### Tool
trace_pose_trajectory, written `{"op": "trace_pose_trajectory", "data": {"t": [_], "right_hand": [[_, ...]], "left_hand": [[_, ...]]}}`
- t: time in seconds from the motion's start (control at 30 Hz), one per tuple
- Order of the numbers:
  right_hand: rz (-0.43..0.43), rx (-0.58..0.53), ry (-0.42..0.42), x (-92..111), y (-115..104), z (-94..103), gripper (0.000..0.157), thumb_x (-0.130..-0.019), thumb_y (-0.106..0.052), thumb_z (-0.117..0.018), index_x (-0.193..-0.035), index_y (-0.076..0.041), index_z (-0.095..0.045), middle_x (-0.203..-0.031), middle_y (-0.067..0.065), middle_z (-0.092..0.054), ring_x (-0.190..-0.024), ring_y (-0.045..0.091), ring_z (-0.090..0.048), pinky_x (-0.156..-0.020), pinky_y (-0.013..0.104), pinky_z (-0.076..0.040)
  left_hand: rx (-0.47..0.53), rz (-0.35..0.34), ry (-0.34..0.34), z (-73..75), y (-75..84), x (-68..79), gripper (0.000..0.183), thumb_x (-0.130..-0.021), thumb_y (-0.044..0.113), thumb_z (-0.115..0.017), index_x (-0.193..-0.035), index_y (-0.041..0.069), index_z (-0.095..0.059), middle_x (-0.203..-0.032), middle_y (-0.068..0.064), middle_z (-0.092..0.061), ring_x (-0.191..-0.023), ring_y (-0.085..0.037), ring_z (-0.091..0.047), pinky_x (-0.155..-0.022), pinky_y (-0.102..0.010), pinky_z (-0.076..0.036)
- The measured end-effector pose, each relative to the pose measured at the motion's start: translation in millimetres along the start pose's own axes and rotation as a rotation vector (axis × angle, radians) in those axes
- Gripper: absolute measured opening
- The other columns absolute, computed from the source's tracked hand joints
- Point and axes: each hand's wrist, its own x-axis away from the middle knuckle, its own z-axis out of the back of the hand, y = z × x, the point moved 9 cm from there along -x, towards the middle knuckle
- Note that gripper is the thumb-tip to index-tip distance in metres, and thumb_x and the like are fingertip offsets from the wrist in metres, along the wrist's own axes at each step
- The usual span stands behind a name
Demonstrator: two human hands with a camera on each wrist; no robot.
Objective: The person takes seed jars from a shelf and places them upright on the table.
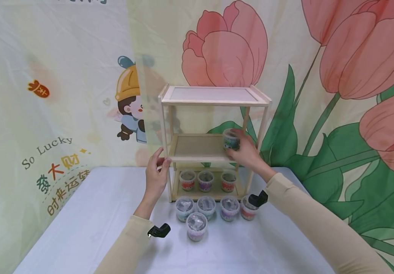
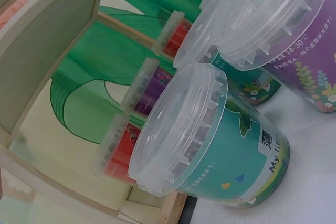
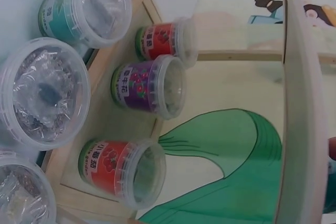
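My right hand (image 1: 246, 152) grips a small clear-lidded plastic tub (image 1: 231, 140) with a dark green label, held at the right part of the middle shelf (image 1: 197, 146). Whether its base touches the board cannot be told. At the left post of the small wooden rack (image 1: 214, 103) is my left hand (image 1: 157, 173), its fingers loosely bent and its thumb against the post. On the bottom shelf stand a red tub (image 1: 187, 180), a purple tub (image 1: 205, 181) and another red tub (image 1: 229, 181). The left wrist view shows a teal tub (image 2: 226, 145) close up.
Several more lidded tubs stand on the white-covered table (image 1: 269, 247) before the rack, among them a purple one (image 1: 196, 227) in front and a red one (image 1: 248, 211) at the right. A printed tulip cloth (image 1: 224, 49) hangs behind.
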Motion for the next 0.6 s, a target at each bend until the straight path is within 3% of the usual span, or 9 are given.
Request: {"op": "trace_pose_trajectory", "data": {"t": [0.23,0.6], "right_hand": [[0.035,0.000,0.046,-6.8,6.0,-3.4,0.065,-0.099,-0.012,-0.069,-0.158,-0.011,-0.041,-0.150,0.028,-0.047,-0.127,0.046,-0.052,-0.097,0.061,-0.050],[0.073,0.005,0.072,-5.9,6.7,-4.7,0.061,-0.101,-0.011,-0.070,-0.155,-0.010,-0.043,-0.149,0.028,-0.049,-0.130,0.046,-0.053,-0.102,0.063,-0.048]], "left_hand": [[-0.009,-0.003,-0.004,0.0,1.1,-1.1,0.053,-0.108,0.024,-0.065,-0.157,0.017,-0.050,-0.122,-0.017,-0.062,-0.110,-0.027,-0.061,-0.095,-0.049,-0.052],[-0.008,0.011,-0.012,-1.1,-0.2,0.2,0.054,-0.108,0.026,-0.065,-0.158,0.018,-0.048,-0.124,-0.016,-0.062,-0.113,-0.027,-0.060,-0.097,-0.049,-0.051]]}}
